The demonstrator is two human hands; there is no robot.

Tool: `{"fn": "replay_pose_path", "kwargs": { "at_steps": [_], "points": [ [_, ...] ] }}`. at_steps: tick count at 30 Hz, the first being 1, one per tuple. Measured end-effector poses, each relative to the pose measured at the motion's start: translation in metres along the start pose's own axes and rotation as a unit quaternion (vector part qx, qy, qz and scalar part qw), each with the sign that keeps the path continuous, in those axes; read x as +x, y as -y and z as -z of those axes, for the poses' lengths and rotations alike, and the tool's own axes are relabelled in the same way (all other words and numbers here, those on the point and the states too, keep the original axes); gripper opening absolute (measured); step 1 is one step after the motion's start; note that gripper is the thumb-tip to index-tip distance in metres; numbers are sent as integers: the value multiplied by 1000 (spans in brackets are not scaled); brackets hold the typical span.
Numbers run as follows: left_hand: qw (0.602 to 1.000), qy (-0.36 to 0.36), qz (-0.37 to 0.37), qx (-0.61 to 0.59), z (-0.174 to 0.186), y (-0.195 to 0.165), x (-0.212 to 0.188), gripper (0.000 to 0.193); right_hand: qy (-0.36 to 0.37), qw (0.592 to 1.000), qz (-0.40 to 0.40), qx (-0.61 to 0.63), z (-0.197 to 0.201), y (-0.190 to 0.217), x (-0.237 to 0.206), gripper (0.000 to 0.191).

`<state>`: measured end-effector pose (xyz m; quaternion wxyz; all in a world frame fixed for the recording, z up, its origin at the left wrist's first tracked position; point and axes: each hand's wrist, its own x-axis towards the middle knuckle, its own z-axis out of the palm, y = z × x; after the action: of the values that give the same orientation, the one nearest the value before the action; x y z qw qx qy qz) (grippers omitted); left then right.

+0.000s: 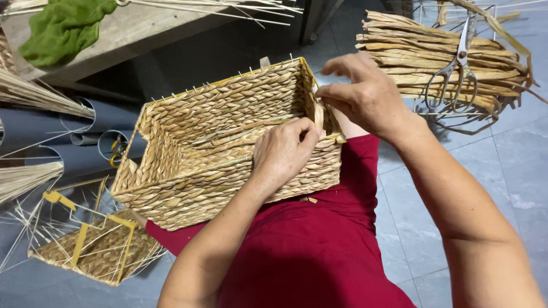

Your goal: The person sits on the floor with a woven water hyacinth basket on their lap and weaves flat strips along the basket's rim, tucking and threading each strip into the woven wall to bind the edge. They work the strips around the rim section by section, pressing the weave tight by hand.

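Woven rectangular basket [217, 148] rests on the lap, red garment [319, 256] beneath, frame centre. Bundle of flat dried strands [411, 63] at 1 o'clock, scissors [456, 71] lying on it. Half-built wire-frame basket [94, 245] on floor at 8 o'clock. Left hand [283, 151] presses the basket's near rim, fingers curled shut on it. Right hand [365, 97] at the right corner, fingers pinched on a strand [318, 114].

1. Evenly lit by soft daylight; no glare.
2. Faint shadows under the woven basket [228, 142] and beside the scissors [456, 74].
3. Sharp at centre, slightly stretched toward the edges.
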<state>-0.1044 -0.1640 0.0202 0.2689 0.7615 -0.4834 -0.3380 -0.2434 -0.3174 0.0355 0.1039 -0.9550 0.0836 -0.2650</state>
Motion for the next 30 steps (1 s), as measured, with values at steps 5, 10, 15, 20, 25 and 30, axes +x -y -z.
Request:
{"fn": "replay_pose_path", "kwargs": {
  "at_steps": [5, 10, 15, 20, 25, 30],
  "points": [
    [999, 22, -33, -30, 3, -3, 3, 27, 103, 926, -269, 246, 1, -1, -10, 10],
    [996, -26, -84, 27, -7, -2, -4, 28, 158, 816, -391, 396, -8, -10, -18, 15],
    [986, -48, -150, 50, -16, 6, -5, 28, 157, 813, -378, 414, -23, -13, -26, 14],
    [989, -27, -127, 70, -19, 8, -6, 29, 202, 793, -402, 411, -28, -12, -29, 14],
    [992, -26, -125, 19, -13, 9, -8, 30, 216, 785, -413, 408, -26, -13, -25, 13],
    [995, 0, -96, 13, -11, 9, -7, 30, 216, 776, -427, 411, -29, -11, -24, 13]
  ]
}}
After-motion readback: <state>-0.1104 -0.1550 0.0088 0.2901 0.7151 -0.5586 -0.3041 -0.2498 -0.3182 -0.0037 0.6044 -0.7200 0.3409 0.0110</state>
